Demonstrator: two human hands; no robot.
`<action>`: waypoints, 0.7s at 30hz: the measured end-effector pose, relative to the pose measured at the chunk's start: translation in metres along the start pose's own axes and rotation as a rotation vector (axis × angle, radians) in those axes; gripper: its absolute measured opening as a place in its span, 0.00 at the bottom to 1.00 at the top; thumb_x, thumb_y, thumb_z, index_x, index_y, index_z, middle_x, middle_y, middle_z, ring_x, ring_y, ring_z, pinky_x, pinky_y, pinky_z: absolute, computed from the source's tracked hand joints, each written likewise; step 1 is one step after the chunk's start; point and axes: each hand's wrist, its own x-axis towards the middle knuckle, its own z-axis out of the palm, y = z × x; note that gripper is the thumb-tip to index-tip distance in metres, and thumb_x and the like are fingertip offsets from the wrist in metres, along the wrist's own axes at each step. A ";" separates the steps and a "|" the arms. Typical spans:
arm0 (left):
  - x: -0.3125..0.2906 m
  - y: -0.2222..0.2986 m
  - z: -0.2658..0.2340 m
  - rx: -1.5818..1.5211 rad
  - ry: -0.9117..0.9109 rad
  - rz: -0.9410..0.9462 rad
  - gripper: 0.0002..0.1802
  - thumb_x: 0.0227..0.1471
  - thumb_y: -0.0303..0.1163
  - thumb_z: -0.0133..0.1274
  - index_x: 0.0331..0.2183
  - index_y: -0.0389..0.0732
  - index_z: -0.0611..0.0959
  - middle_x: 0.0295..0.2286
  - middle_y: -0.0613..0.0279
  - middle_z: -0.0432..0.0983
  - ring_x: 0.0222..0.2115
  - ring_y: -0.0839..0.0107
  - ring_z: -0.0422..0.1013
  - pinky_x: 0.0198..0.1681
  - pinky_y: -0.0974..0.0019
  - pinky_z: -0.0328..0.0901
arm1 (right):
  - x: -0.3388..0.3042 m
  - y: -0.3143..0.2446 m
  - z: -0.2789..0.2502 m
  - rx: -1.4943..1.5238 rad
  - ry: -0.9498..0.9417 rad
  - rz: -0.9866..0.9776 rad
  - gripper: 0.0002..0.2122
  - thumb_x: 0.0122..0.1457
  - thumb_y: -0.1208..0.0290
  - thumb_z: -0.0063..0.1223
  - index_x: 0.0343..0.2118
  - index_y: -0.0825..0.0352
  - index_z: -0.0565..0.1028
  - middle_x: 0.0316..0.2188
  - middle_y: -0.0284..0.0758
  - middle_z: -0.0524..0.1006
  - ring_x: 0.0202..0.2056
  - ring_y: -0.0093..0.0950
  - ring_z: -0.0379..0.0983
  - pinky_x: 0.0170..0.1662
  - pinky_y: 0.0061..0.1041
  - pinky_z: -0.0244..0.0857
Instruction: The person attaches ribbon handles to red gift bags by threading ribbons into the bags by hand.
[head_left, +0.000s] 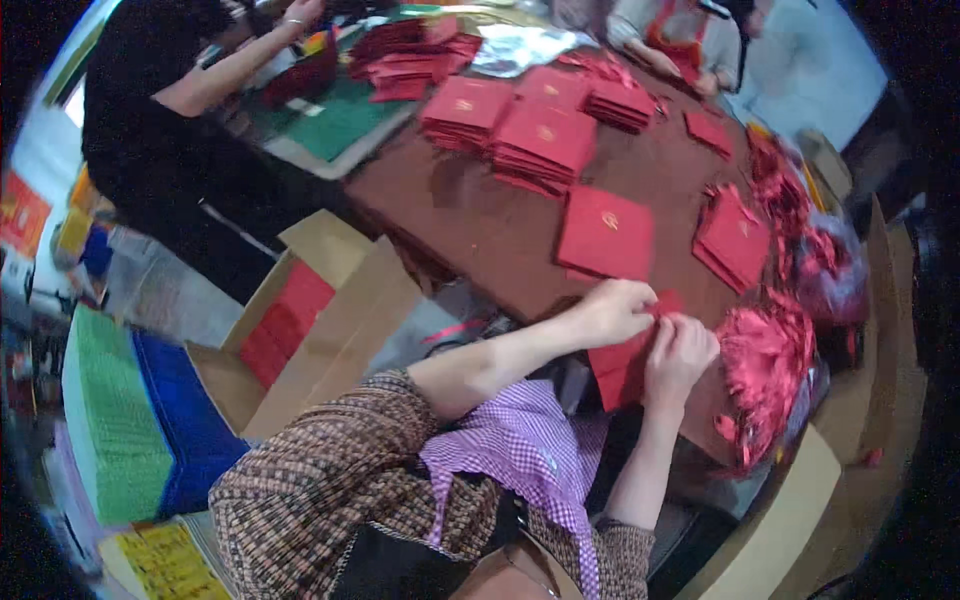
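My left hand (615, 312) and my right hand (682, 355) meet at the near edge of the brown table (480, 230), fingers closed in a pinch. Between them is a flat red paper piece (618, 372), its lower corner hanging toward my lap; whether it is an envelope or a bag I cannot tell. Just beyond my left hand lies a square red packet (605, 232) with a gold emblem. A slanted stack of similar red packets (735, 240) sits farther right. Beside my right hand is a heap of shiny red foil strips (765, 365).
Several red stacks (545, 140) stand toward the far side. An open cardboard box (345, 340) with red pieces is at my left, near green and blue stacks (120, 420). A co-worker in black (160, 140) stands at the left; another person (680, 50) works across the table.
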 end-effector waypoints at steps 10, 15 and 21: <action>-0.005 0.006 -0.014 0.111 0.068 0.100 0.14 0.41 0.29 0.53 0.33 0.33 0.78 0.29 0.44 0.76 0.34 0.50 0.73 0.38 0.53 0.66 | 0.012 -0.016 0.000 0.004 -0.042 -0.053 0.03 0.53 0.74 0.50 0.27 0.66 0.70 0.24 0.34 0.71 0.31 0.32 0.67 0.45 0.33 0.54; -0.007 0.007 -0.019 0.121 0.025 0.073 0.14 0.40 0.28 0.51 0.33 0.32 0.78 0.29 0.43 0.75 0.34 0.48 0.72 0.38 0.52 0.66 | 0.013 -0.016 0.001 0.000 -0.101 -0.071 0.03 0.54 0.74 0.50 0.27 0.66 0.70 0.25 0.34 0.71 0.32 0.32 0.67 0.45 0.33 0.54; -0.003 0.002 -0.014 0.137 0.022 0.085 0.14 0.40 0.31 0.52 0.32 0.33 0.80 0.28 0.43 0.76 0.34 0.48 0.72 0.37 0.51 0.66 | 0.012 -0.010 0.000 -0.067 -0.128 -0.086 0.03 0.54 0.72 0.50 0.27 0.66 0.72 0.26 0.33 0.73 0.32 0.32 0.69 0.43 0.33 0.55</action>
